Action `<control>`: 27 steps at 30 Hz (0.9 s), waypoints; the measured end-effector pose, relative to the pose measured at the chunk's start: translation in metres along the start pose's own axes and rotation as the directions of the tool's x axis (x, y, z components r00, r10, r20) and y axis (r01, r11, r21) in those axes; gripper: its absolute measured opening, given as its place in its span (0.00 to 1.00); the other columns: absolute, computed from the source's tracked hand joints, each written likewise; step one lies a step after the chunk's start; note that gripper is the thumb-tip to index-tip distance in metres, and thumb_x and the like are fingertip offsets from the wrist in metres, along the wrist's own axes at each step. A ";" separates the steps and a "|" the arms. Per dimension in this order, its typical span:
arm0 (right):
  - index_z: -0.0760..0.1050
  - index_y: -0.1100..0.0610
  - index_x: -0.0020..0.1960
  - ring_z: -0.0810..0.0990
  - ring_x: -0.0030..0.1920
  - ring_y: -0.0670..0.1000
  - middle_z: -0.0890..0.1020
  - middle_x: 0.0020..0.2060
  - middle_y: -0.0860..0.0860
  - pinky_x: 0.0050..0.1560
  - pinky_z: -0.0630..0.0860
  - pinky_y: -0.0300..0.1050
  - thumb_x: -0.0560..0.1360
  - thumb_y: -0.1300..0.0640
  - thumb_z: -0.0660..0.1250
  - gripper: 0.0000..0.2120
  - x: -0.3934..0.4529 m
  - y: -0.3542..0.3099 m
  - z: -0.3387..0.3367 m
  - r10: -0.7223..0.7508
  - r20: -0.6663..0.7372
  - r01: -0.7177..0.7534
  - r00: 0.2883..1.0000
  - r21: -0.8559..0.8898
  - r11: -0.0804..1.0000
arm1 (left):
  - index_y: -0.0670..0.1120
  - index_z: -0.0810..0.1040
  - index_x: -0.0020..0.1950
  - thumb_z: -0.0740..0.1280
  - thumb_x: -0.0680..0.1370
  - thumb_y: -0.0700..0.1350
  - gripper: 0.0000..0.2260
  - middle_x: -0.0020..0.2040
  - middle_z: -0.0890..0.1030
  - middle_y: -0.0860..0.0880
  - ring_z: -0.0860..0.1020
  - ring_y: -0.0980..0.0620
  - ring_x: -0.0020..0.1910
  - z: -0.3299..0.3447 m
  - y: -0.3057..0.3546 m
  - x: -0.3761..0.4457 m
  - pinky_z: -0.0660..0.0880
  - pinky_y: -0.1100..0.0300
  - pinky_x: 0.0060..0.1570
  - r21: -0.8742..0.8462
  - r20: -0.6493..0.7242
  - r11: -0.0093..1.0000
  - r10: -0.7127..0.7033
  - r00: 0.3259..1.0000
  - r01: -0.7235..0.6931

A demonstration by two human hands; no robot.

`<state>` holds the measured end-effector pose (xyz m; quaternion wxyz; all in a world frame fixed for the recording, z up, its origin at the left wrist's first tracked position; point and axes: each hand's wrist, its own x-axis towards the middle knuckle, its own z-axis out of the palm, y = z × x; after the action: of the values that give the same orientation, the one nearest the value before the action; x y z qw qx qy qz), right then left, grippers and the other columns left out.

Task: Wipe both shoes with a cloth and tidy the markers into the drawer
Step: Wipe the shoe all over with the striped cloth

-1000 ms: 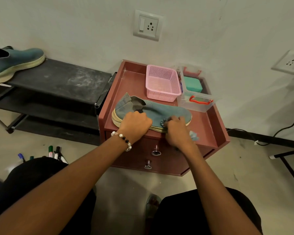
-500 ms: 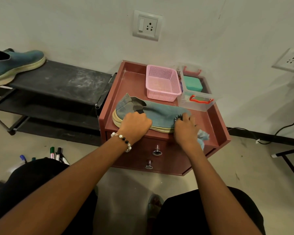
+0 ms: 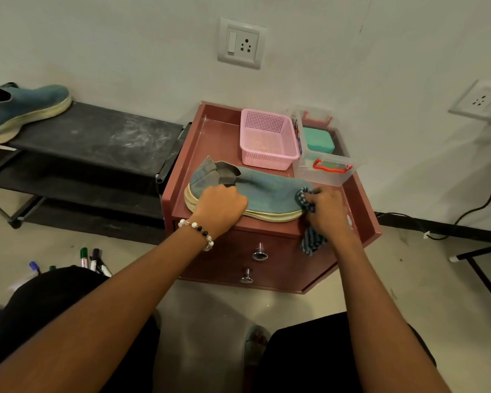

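A blue-grey shoe (image 3: 267,191) with a cream sole lies on its side on top of the red drawer cabinet (image 3: 207,137). My left hand (image 3: 220,207) grips the shoe near its heel and holds it down. At the shoe's toe, my right hand (image 3: 328,207) is closed on a striped blue cloth (image 3: 311,242), whose tail hangs over the cabinet front. The second blue shoe (image 3: 20,110) sits on the black rack (image 3: 102,137) at far left. Several markers (image 3: 92,259) lie on the floor by my left knee. Both drawers (image 3: 260,252) are shut.
A pink basket (image 3: 267,137) and a clear box (image 3: 322,154) with a teal item stand at the back of the cabinet top. Wall sockets are above (image 3: 240,43) and at right (image 3: 481,100). A black cable (image 3: 465,219) and a metal frame (image 3: 482,268) are on the floor at right.
My right hand has slid with the cloth from the middle of the shoe's side to its toe. The left hand has stayed on the heel end.
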<state>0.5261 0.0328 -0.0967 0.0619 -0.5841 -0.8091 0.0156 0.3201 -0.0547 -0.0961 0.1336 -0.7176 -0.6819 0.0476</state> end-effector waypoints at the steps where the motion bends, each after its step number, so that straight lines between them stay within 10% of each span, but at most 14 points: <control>1: 0.75 0.57 0.65 0.69 0.62 0.59 0.73 0.62 0.57 0.61 0.70 0.52 0.75 0.64 0.64 0.18 -0.003 -0.006 0.002 0.027 -0.042 -0.028 0.999 -0.017 0.999 | 0.51 0.80 0.56 0.62 0.78 0.42 0.11 0.48 0.81 0.47 0.80 0.44 0.46 0.000 -0.001 0.001 0.65 0.57 0.34 -0.014 -0.005 1.000 -0.016 1.000 0.016; 15: 0.79 0.61 0.59 0.76 0.51 0.66 0.78 0.57 0.61 0.52 0.75 0.54 0.58 0.69 0.77 0.29 -0.022 -0.062 -0.009 -0.448 -0.201 0.472 0.871 0.095 0.876 | 0.53 0.81 0.53 0.61 0.79 0.49 0.10 0.46 0.81 0.46 0.79 0.45 0.45 -0.011 -0.017 0.011 0.67 0.56 0.35 -0.291 -0.169 0.950 -0.165 0.972 0.111; 18: 0.74 0.57 0.66 0.68 0.62 0.59 0.73 0.66 0.55 0.65 0.61 0.42 0.72 0.68 0.67 0.23 -0.009 -0.021 -0.020 -0.337 -0.173 0.355 0.925 0.085 0.931 | 0.52 0.83 0.55 0.63 0.78 0.47 0.10 0.48 0.83 0.47 0.80 0.46 0.48 -0.012 -0.021 0.014 0.74 0.55 0.40 -0.396 -0.187 0.913 -0.180 0.966 0.093; 23: 0.73 0.59 0.66 0.70 0.63 0.60 0.75 0.64 0.58 0.67 0.67 0.52 0.72 0.70 0.65 0.24 0.002 0.005 -0.018 -0.089 -0.213 0.111 0.973 0.093 0.989 | 0.51 0.83 0.55 0.65 0.78 0.45 0.10 0.47 0.84 0.48 0.80 0.48 0.48 -0.012 -0.024 0.014 0.74 0.56 0.43 -0.430 -0.183 0.898 -0.190 0.965 0.095; 27: 0.73 0.58 0.67 0.67 0.63 0.58 0.74 0.65 0.56 0.62 0.64 0.46 0.75 0.68 0.61 0.21 -0.011 -0.040 -0.009 -0.150 -0.262 0.186 0.953 0.119 0.975 | 0.51 0.84 0.54 0.65 0.78 0.45 0.09 0.46 0.84 0.48 0.80 0.48 0.47 -0.012 -0.023 0.013 0.74 0.57 0.42 -0.427 -0.174 0.899 -0.192 0.966 0.101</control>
<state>0.4927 0.0096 -0.0850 0.2066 -0.5042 -0.8385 -0.0062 0.3018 -0.0424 -0.0774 0.0534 -0.6768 -0.7105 -0.1852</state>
